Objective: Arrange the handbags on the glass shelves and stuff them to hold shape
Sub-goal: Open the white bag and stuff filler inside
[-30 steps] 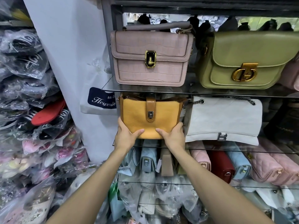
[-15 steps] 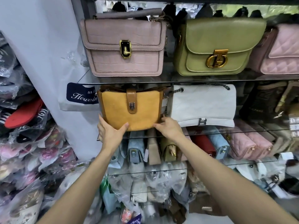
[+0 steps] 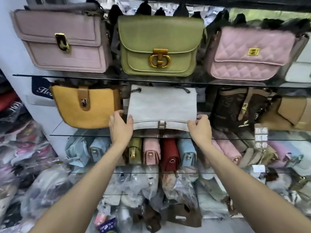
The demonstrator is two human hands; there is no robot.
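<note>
Both hands have left the mustard bag [image 3: 87, 106]: your left hand [image 3: 120, 126] and right hand [image 3: 200, 127] now pinch the white chain-strap bag's [image 3: 161, 106] lower corners, so squaring it on the glass shelf [image 3: 70, 135] looks next.

I see a pale wall [image 3: 10, 52] at left | stacked glass shelves [image 3: 151, 80] ahead | plastic-wrapped stock [image 3: 33, 165] piled lower left | dark sign [image 3: 41, 89] with white script on wall

White bag [image 3: 161, 108] upright – mid shelf [image 3: 168, 137].
</note>
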